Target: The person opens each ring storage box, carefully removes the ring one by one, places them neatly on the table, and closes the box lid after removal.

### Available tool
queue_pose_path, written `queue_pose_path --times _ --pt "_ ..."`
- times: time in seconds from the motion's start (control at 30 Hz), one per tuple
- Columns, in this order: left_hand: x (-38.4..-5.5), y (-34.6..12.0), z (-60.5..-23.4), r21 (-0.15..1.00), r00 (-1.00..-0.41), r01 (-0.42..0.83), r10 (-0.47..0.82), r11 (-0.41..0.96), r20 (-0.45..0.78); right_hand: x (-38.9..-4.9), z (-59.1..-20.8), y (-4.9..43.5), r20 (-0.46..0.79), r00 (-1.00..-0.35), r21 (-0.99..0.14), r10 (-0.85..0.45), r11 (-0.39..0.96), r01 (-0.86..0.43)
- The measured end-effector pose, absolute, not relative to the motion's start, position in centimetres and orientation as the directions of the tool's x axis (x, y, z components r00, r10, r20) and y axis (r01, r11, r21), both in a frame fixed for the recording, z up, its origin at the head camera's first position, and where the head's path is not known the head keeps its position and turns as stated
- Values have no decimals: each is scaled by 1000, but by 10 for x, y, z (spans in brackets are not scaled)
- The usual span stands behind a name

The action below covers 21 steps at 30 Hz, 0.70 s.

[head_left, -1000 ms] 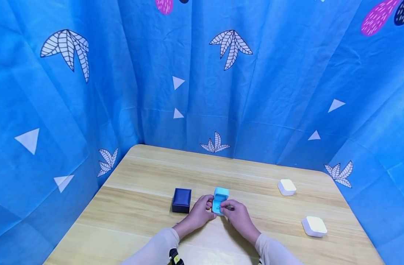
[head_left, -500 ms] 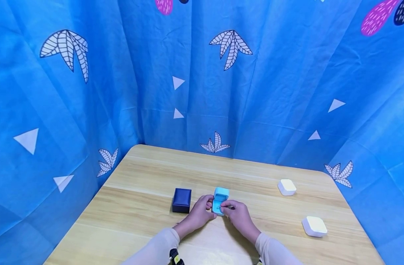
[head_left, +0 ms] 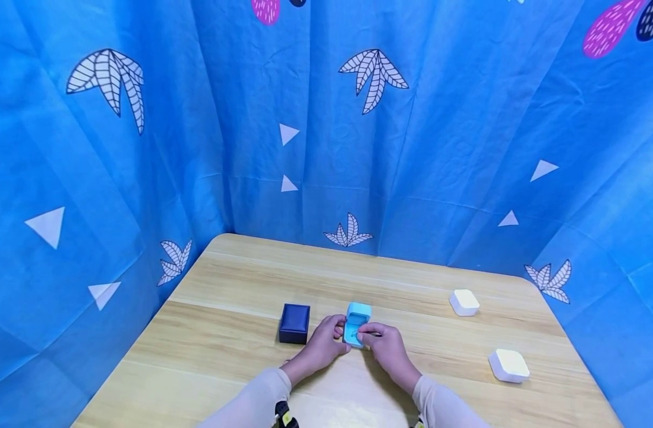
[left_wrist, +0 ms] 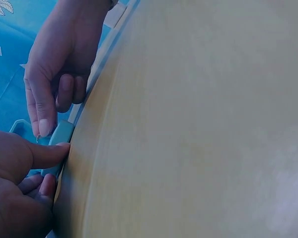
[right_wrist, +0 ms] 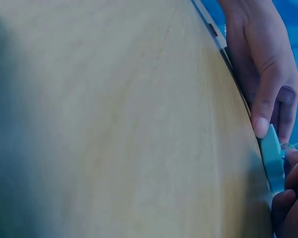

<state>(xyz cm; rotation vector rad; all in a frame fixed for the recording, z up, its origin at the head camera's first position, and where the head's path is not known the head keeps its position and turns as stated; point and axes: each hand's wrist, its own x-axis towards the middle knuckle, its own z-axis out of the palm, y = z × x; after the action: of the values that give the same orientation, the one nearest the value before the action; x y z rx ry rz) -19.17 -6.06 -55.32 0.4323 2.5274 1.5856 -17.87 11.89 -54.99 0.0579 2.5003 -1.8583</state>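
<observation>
Twelve o'clock lies away from the person. A blue fabric curtain (head_left: 326, 142), creased and printed with white leaves and triangles, hangs behind the smooth, pale wood-grain table (head_left: 240, 267) with rounded corners. Pale sleeves enter from six o'clock. The left hand (head_left: 322, 343) has its fingers curled; the right hand (head_left: 387, 351) has thumb and forefinger brought together. At ten o'clock from the left hand sits a navy rectangular box (head_left: 293, 324), lid down, with a slight sheen. Two matt white, rounded-square boxes lie at two o'clock (head_left: 464, 302) and near three o'clock (head_left: 508, 365) from the right hand.

Between the hands is a small turquoise box (head_left: 359, 310) with bevelled corners. Its lid stands raised at twelve; the mouth faces six, long axis twelve to six. The left hand grips it, thumb on the near edge. The right hand's fingertips pinch a thin curved item (left_wrist: 38, 139) at its interior, too small to identify.
</observation>
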Motion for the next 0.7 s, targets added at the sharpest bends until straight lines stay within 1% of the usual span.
queue_pose_path --times 0.27,0.57,0.7 --pt "-191 -60 -552 897 -952 166 305 409 37 -178 -549 119 -116 -993 -969 26 219 119" --pt "-191 -61 -552 894 -951 173 307 412 42 -180 -549 118 -118 -992 -979 39 163 123" --pt "-191 -61 -552 896 -951 167 307 411 36 -180 -548 118 -123 -991 -978 49 162 129"
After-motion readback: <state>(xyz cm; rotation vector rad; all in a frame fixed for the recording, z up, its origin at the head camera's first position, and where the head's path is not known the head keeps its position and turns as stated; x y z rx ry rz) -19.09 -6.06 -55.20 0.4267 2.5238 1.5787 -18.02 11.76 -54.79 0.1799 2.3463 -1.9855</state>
